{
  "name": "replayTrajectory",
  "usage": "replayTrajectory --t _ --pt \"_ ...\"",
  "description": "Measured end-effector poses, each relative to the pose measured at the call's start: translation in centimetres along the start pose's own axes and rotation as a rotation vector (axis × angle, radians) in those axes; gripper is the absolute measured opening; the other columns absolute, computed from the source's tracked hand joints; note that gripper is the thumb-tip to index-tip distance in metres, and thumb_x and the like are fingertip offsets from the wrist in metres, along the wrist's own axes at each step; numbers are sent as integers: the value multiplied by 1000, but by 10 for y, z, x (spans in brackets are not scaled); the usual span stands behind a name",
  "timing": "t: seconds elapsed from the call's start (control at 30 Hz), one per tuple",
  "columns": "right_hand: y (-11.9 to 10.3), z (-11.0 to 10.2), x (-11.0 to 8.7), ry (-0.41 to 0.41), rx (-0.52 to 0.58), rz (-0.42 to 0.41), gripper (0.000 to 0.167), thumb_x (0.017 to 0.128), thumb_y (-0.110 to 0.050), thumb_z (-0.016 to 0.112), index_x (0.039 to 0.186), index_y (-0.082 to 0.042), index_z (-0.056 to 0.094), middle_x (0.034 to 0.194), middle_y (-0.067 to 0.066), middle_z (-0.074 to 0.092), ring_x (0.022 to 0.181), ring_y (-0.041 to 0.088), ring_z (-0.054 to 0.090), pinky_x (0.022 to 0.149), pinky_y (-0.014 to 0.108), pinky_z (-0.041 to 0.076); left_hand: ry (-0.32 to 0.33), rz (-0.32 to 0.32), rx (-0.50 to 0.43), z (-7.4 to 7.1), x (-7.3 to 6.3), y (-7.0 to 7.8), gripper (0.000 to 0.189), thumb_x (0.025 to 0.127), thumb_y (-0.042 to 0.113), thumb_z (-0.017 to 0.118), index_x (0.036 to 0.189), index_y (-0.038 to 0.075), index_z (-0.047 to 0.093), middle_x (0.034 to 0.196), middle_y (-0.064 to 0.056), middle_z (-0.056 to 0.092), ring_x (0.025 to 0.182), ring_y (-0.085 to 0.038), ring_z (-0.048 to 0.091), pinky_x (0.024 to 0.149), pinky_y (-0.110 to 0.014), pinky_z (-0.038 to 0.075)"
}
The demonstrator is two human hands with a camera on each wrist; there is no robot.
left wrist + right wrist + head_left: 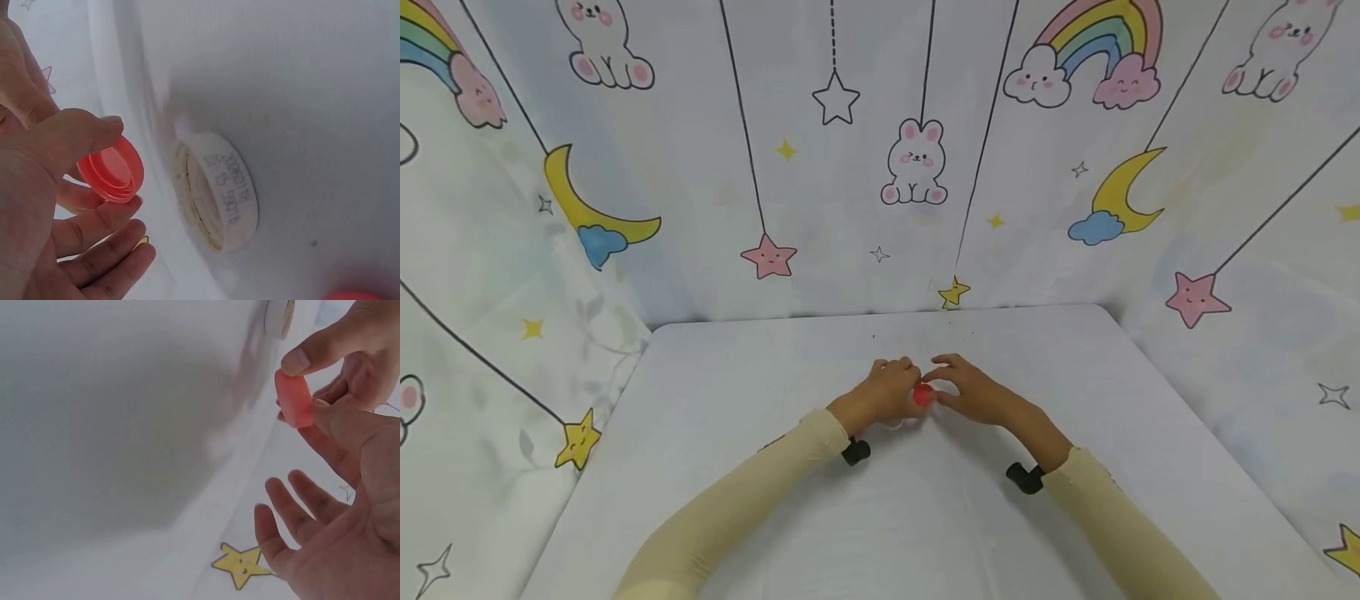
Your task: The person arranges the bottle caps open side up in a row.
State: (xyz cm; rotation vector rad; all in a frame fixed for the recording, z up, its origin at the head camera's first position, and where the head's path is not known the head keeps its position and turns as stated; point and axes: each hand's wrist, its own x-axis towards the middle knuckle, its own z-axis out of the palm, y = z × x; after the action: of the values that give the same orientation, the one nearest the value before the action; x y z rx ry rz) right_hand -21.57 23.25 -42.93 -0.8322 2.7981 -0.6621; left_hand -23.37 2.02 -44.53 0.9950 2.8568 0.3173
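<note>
A red bottle cap [923, 394] is held just above the white table between both hands. My left hand [891, 392] pinches it, thumb on top and fingers underneath; the left wrist view shows the cap's hollow side [115, 172]. From the other side my right hand [973, 393] holds the cap's edge between thumb and index finger, and its other fingers are spread apart in the right wrist view. Below the left hand, a white cap [240, 194] with printed digits on its side lies on the table, mostly hidden from the head view.
Part of another red thing [353, 296] shows at the bottom edge of the left wrist view. The white table [880, 517] meets cloth walls [865, 192] printed with stars, moons and rabbits. Black camera mounts [1025, 478] stick out from both wrists.
</note>
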Motion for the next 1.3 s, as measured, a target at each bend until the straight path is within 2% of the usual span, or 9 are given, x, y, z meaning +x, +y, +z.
replayTrajectory --t 0.3,0.5,0.63,0.93,1.3 --pt "5 5 -7 -52 6 58 32 100 -18 75 131 -14 71 157 22 47 146 43 46 112 58 47 0 23 -19 6 -6 4 44 98 47 73 126 13 70 128 -5 64 127 -20 57 116 -54 39" --pt "6 9 -11 -54 17 81 29 99 -19 75 128 -14 73 156 22 48 145 44 47 112 61 46 48 68 19 11 -8 6 35 97 46 75 118 17 75 122 -4 65 121 -18 59 113 -51 41" --pt "6 10 -13 -52 13 74 28 99 -19 76 126 -12 73 155 23 50 143 44 48 113 60 45 67 90 52 12 -10 8 33 96 45 77 117 19 76 121 -4 64 118 -19 62 111 -50 42" --pt "11 18 -11 -49 -11 59 27 99 -18 75 126 -15 73 155 20 51 143 42 50 113 63 45 52 89 103 12 -13 10 33 95 46 78 116 21 75 120 -2 63 115 -19 64 111 -48 41" --pt "13 23 -13 -31 -57 46 27 98 -21 77 125 -17 73 154 19 52 141 42 52 109 74 40 68 88 136 16 -13 12 40 91 51 81 119 21 76 121 -1 68 117 -20 67 110 -49 43"
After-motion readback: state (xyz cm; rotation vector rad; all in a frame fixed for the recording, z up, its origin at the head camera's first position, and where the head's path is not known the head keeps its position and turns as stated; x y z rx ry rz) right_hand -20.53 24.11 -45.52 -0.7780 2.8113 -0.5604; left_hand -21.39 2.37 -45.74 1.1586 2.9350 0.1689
